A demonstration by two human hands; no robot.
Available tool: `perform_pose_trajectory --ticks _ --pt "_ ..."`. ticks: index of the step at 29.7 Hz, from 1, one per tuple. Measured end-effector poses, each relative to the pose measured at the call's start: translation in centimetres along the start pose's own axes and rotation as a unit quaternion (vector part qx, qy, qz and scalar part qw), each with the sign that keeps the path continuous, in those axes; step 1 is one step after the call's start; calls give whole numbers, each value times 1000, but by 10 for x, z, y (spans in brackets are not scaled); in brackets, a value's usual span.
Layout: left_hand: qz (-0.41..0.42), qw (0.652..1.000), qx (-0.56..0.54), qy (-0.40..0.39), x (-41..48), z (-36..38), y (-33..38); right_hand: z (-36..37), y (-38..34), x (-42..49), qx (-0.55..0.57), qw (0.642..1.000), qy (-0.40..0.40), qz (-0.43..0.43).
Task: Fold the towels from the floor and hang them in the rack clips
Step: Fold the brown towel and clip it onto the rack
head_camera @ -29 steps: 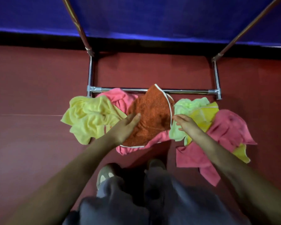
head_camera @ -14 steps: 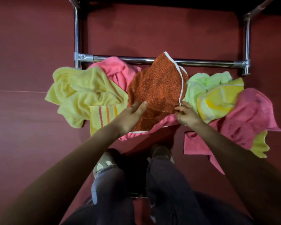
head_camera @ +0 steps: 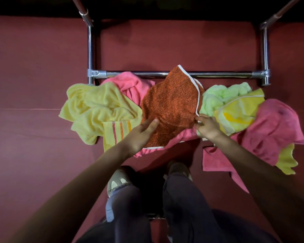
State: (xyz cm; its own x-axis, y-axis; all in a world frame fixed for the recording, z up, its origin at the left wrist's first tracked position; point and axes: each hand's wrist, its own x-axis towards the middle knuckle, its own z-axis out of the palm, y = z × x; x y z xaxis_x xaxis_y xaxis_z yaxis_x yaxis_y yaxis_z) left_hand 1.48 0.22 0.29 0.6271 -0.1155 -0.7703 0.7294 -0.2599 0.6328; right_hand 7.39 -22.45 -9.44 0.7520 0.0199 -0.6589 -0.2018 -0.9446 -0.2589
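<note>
- Dark red floor (head_camera: 33, 67) all round, and the chrome rack (head_camera: 218, 74) stands on it with its low crossbar right ahead of you.
- The orange towel (head_camera: 170, 106) lies on top of the heap (white trim down its right edge), its far corner over that crossbar.
- Your right hand (head_camera: 208, 128) has its fingers curled, pinching the trimmed edge at the towel's near right.
- Your left hand (head_camera: 140, 134) sits at the near left edge, thumb on top of the cloth; whether the fingers grasp it, I cannot tell.
- To the left lie a pale yellow towel (head_camera: 95, 106) and a pink towel (head_camera: 130, 85).
- To the right lie a light green towel (head_camera: 218, 95), a bright yellow towel (head_camera: 239, 111) and a second pink towel (head_camera: 274, 123).
- Your shoes (head_camera: 117, 179) stand just short of the heap.
</note>
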Motion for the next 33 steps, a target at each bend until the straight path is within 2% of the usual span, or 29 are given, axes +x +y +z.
perform_pose_trajectory --ticks 3,5,9,10,14,16,20,23,26,29,33 --pt "-1 1000 10 -6 -9 2 0 -12 -8 -22 34 997 32 -58" --pt "16 999 23 -15 -20 5 8 -30 -19 -45 126 986 37 -107" --pt "65 995 73 -29 -37 7 32 -69 -59 -92 310 941 -55 -122" --pt "102 991 87 -19 -55 5 50 -93 -71 -113 355 924 -57 -132" --pt "184 981 38 -53 -76 2 77 -130 -101 -143 479 856 -133 -139" --pt "214 976 18 -32 -91 -1 94 -153 -117 -161 510 831 -138 -173" --pt "272 960 31 51 -117 -10 124 -190 -140 -187 522 814 -132 -218" --pt "294 953 18 72 -139 -17 143 -207 -147 -205 504 814 -114 -266" --pt "306 951 -25 32 -172 -25 164 -224 -152 -223 428 842 -49 -324" --pt "314 948 -37 -27 -217 -26 182 -241 -156 -253 362 850 19 -382" --pt "317 945 -28 -77 -259 -24 193 -254 -164 -286 404 812 13 -422"
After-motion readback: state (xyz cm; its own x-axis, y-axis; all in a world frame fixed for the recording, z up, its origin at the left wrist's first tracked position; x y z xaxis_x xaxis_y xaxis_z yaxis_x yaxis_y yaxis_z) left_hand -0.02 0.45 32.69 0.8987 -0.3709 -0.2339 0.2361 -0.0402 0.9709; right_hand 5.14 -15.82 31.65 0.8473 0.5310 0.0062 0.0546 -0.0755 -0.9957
